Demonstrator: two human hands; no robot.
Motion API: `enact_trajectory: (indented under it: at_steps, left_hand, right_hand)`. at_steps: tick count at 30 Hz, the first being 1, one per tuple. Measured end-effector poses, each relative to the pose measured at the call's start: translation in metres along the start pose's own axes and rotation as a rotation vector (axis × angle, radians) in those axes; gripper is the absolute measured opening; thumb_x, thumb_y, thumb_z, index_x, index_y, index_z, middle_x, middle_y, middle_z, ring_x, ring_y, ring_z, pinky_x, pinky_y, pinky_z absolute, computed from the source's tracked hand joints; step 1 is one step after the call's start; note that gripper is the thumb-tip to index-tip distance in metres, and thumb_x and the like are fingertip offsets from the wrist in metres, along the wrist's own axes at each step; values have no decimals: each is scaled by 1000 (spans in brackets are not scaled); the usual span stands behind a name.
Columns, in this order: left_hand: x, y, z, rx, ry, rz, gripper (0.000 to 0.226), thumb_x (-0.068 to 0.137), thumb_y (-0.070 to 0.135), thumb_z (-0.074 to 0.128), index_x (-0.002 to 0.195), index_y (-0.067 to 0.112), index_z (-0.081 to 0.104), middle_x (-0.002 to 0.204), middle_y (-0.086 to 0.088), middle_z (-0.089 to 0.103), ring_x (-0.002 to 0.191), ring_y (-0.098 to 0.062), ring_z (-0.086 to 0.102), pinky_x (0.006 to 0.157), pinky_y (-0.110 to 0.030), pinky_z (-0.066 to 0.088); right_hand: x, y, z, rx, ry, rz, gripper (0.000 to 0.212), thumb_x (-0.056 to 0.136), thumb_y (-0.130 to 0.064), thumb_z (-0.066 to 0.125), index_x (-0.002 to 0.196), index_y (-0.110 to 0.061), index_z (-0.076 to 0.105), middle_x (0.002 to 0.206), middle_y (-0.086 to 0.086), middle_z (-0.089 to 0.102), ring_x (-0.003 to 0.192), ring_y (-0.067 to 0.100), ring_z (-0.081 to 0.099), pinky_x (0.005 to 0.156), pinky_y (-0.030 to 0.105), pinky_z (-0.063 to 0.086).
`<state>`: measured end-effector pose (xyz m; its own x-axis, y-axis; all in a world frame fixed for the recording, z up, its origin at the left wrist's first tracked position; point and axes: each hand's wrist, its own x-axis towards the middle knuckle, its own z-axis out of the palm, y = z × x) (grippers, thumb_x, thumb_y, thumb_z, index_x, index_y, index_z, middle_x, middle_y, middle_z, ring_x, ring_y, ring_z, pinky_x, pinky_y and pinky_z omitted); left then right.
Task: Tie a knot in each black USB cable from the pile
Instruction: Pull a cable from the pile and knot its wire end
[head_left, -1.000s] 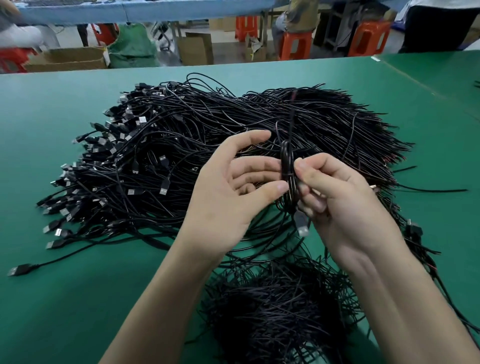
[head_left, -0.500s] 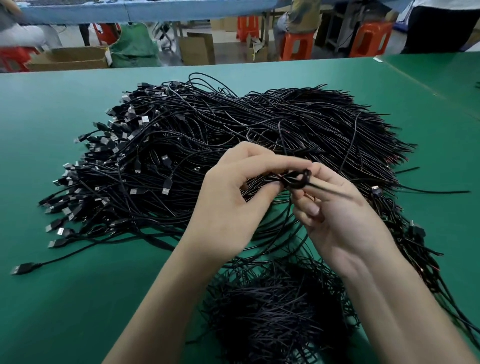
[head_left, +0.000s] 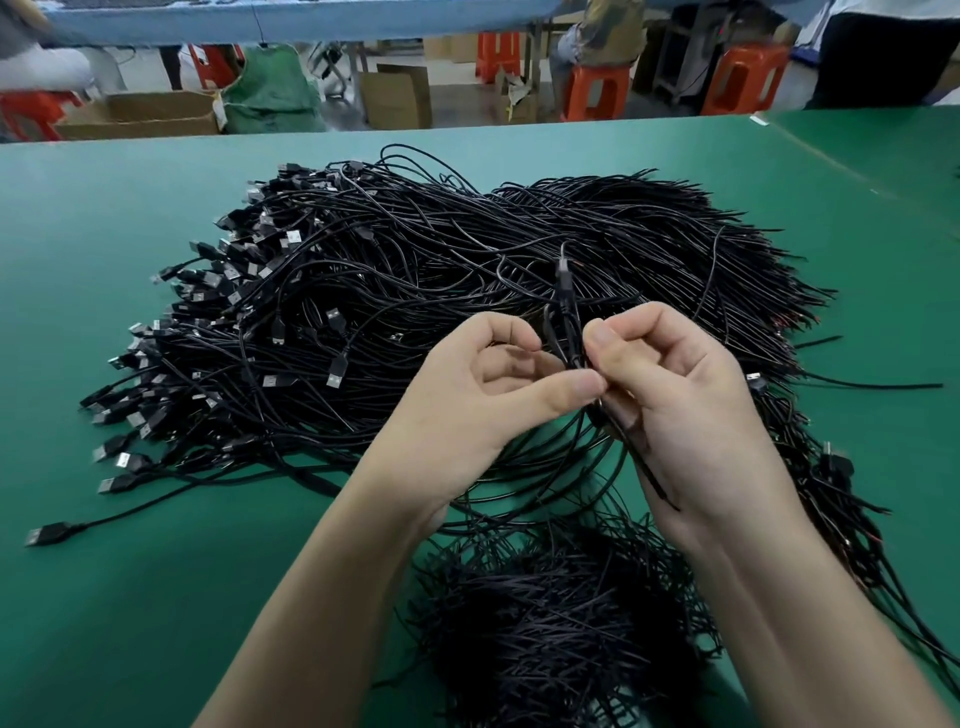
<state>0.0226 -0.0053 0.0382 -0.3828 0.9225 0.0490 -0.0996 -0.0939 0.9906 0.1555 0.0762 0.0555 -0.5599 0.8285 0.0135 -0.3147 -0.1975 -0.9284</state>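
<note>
A big pile of black USB cables (head_left: 441, 291) spreads over the green table (head_left: 130, 597), plugs to the left, bare ends to the right. Above its near edge both hands meet on one black cable (head_left: 565, 317) that stands up in a narrow loop with an end pointing away. My left hand (head_left: 483, 400) pinches it between thumb and curled fingers. My right hand (head_left: 685, 410) pinches it from the other side, and a strand runs down across its palm. A second heap of bundled cables (head_left: 561, 629) lies close to me between my forearms.
A single plug (head_left: 49, 534) trails out at the near left. Stray cables run down the right side by my right forearm. Beyond the table's far edge are cardboard boxes (head_left: 140, 114), orange stools (head_left: 597, 88) and seated people.
The cable's small loop lay flat between my fingertips half a second ago; it now stands upright, drawn longer. Both hands have risen slightly and curled tighter round it.
</note>
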Motion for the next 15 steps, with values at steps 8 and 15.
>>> enact_trajectory:
  at_steps: [8,15]
  left_hand:
    - [0,2,11,92,77,141,68,72,13,90,133,24,61,100,-1,74,94,-13,69,87,-60,51]
    - [-2,6,10,352,89,353,41,82,11,82,113,36,72,101,8,76,88,0,64,67,-24,39]
  right_hand:
    - [1,-5,-2,-144,-18,-107,18,97,-9,64,79,-13,60,57,-3,48,48,8,34,48,23,29]
    - [3,-5,-5,129,-90,108,9,81,-14,66,78,-14,58,57,-3,49,40,1,33,40,13,32]
